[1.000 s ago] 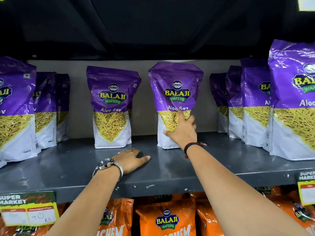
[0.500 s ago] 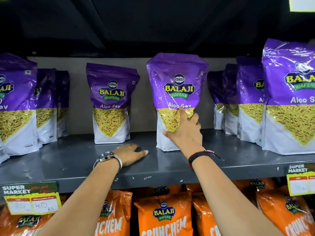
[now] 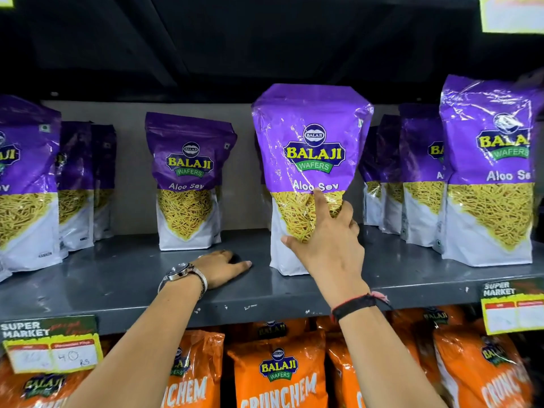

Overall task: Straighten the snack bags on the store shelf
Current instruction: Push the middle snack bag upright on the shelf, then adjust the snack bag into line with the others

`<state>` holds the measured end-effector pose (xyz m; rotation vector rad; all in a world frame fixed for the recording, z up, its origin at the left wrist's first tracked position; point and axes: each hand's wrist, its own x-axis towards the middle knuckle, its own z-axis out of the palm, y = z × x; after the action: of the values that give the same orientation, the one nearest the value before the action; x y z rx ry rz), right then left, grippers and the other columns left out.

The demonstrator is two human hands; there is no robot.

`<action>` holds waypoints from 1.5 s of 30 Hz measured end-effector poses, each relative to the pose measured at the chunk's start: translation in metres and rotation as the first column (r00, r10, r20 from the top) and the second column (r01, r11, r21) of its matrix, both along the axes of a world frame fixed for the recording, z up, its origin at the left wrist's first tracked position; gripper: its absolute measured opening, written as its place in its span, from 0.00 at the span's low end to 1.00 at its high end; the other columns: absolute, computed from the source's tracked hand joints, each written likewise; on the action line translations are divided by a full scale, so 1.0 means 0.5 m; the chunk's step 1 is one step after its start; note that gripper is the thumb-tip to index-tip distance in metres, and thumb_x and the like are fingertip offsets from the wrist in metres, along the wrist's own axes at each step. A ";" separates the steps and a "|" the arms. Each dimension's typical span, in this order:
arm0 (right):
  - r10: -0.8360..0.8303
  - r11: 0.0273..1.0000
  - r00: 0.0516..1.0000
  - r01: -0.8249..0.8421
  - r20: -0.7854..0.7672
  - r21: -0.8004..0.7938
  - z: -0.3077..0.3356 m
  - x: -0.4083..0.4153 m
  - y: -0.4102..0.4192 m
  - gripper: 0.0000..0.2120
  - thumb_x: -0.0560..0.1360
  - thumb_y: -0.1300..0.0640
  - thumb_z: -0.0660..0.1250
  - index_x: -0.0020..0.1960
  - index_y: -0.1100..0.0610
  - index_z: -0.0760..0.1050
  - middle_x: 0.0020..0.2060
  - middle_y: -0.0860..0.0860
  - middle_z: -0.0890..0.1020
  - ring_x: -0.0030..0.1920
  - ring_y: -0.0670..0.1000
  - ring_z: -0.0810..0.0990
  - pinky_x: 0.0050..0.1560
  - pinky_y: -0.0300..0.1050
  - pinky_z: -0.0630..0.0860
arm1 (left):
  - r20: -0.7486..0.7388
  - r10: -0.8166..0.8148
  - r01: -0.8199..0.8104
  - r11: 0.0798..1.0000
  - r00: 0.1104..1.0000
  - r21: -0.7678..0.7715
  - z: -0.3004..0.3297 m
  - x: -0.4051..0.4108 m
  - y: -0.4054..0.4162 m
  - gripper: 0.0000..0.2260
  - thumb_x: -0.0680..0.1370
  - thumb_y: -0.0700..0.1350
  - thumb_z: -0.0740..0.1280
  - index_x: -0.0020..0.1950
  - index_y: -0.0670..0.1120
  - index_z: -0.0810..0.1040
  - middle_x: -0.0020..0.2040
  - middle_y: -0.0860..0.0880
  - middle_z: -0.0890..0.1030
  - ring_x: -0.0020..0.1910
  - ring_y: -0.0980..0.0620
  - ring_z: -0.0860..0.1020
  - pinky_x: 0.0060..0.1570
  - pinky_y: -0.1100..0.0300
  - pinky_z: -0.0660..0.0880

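Purple Balaji Aloo Sev snack bags stand on a grey metal shelf (image 3: 123,278). My right hand (image 3: 326,240) grips the lower right side of the middle bag (image 3: 312,136), which stands upright near the shelf's front edge, thumb and index finger spread across its front. To its left a second bag (image 3: 188,178) stands alone farther back. My left hand (image 3: 220,267) rests flat on the shelf between the two bags, fingers loosely together, holding nothing.
Rows of the same purple bags stand at the left (image 3: 26,184) and right (image 3: 488,172). Orange Crunchem bags (image 3: 278,375) fill the shelf below. Price tags (image 3: 50,346) hang on the shelf edge. A dark shelf sits close overhead.
My right hand has pulled the middle bag forward toward the shelf's front edge, so it looks larger. My left hand has stayed on the shelf.
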<state>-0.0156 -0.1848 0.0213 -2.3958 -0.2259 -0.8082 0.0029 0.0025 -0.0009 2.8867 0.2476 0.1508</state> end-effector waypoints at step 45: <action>0.298 0.953 0.878 -0.297 0.375 -0.062 0.035 0.018 0.364 0.27 0.78 0.57 0.61 0.74 0.61 0.58 0.72 0.62 0.64 0.71 0.62 0.65 0.66 0.58 0.70 | 0.144 0.160 -0.192 0.948 0.977 0.252 0.012 -0.196 0.271 0.32 0.78 0.61 0.51 0.77 0.47 0.48 0.79 0.46 0.47 0.78 0.50 0.46 0.77 0.52 0.45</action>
<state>-0.0064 -0.0028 0.0386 -2.1102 -0.7330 -1.1149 -0.0951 0.1382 0.0051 3.1001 0.4992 0.4219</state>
